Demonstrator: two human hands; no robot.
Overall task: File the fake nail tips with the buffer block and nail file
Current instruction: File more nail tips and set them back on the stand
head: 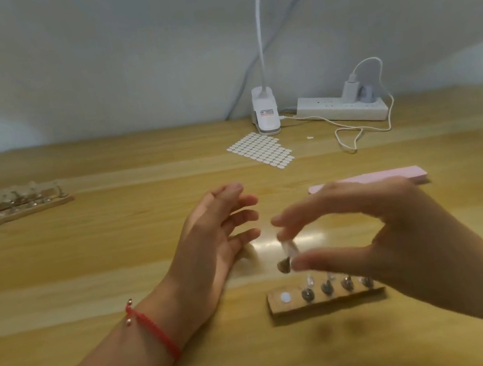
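A pale wooden table [87, 254] fills the scene, running to a white wall at the far side. The left hand [213, 234], with a red cord bracelet [152, 329] at its wrist, hovers near centre with palm turned right and fingers loose, holding nothing. The right hand [382, 223] pinches a clear fake nail tip on a small dark-based stand [286, 253] between thumb and fingertips, above the left end of the near wooden holder strip [325, 301]. Far right lies a white power strip [342, 108] with a charger and looped cable. The pink buffer block [391, 175] lies flat just beyond the right hand. At far left sits a second wooden holder [16, 206] with clear tips. A white clip lamp [265, 112] stands beside a sheet of white oval stickers [263, 149]. A white sticky dot [285, 297] marks the near strip's empty left spot, beside four blurred stands.
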